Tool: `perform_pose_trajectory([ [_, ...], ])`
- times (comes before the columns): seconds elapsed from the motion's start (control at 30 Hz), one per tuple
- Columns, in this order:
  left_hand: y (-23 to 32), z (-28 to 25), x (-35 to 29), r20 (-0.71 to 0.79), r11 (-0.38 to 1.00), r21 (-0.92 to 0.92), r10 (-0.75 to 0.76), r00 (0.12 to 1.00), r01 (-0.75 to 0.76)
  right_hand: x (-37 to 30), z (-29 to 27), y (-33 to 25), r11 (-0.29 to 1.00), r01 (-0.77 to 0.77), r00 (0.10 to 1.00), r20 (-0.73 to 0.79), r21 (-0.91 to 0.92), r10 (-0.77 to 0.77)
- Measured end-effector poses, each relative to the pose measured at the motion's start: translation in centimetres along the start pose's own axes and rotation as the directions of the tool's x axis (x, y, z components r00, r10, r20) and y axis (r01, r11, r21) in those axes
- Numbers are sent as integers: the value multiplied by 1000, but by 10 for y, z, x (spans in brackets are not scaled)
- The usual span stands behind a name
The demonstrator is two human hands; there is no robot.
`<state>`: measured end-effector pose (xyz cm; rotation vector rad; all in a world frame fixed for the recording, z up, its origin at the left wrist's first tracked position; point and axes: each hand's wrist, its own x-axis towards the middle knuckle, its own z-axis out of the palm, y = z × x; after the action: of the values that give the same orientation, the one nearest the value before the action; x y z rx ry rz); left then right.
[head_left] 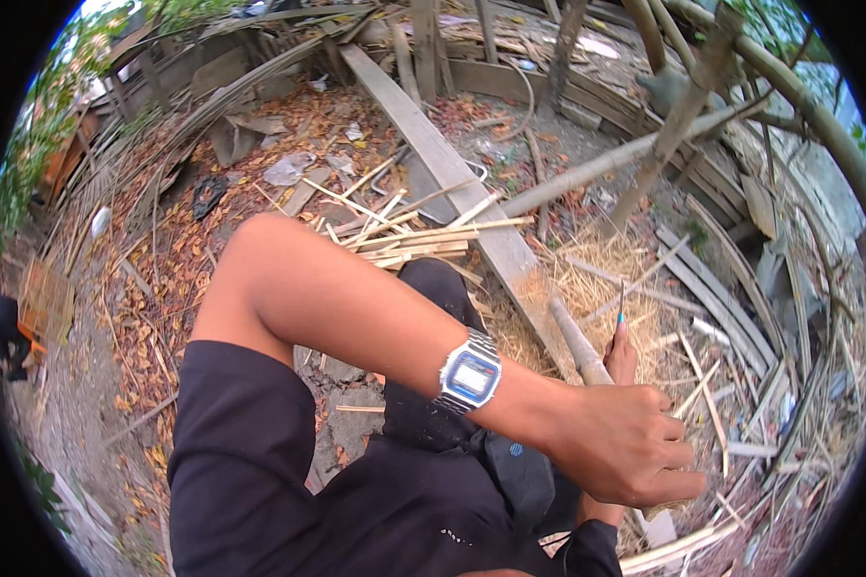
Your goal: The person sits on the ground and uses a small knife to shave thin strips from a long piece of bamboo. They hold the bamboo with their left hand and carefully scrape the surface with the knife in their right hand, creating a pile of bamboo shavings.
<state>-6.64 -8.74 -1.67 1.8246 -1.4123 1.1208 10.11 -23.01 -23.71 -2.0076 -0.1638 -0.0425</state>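
My left arm, with a silver digital watch (471, 373) on its wrist, reaches across to the right. My left hand (625, 444) is closed round a pale, smooth wooden pole (577, 337), whose far end points toward a long plank (443, 168). Partly hidden behind it, my right hand (622, 360) is closed on a slim knife (623, 303) with a bit of teal at the base of its blade. The blade points up and away from me. My left hand covers the lower stretch of the pole.
Split wooden sticks (404, 245) lie heaped beside the plank. Pale shavings (625, 264) cover the ground to its right. Thick poles (635, 159) slant across the back right, near stacked boards (717, 288). Dry leaves (298, 135) and plastic scraps lie at the left.
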Motion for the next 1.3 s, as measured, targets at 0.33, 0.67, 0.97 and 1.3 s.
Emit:
perform_pose_trajectory([
  [0.33,11,-7,-19,10,998,-59,37,999,-37,-17,2,-5,1000,-20,999,27,-19,21],
  [0.67,12,-20,-37,-20,994,-97,47,999,-49,-12,16,9,995,-57,991,117,-80,66],
  [0.97,-7,-64,-43,13,970,-237,-49,999,51,-23,7,21,986,-154,982,121,62,146],
  [1.3,-11,-105,-79,-520,746,-589,-645,560,312,-20,30,-4,940,-144,967,246,310,67],
])
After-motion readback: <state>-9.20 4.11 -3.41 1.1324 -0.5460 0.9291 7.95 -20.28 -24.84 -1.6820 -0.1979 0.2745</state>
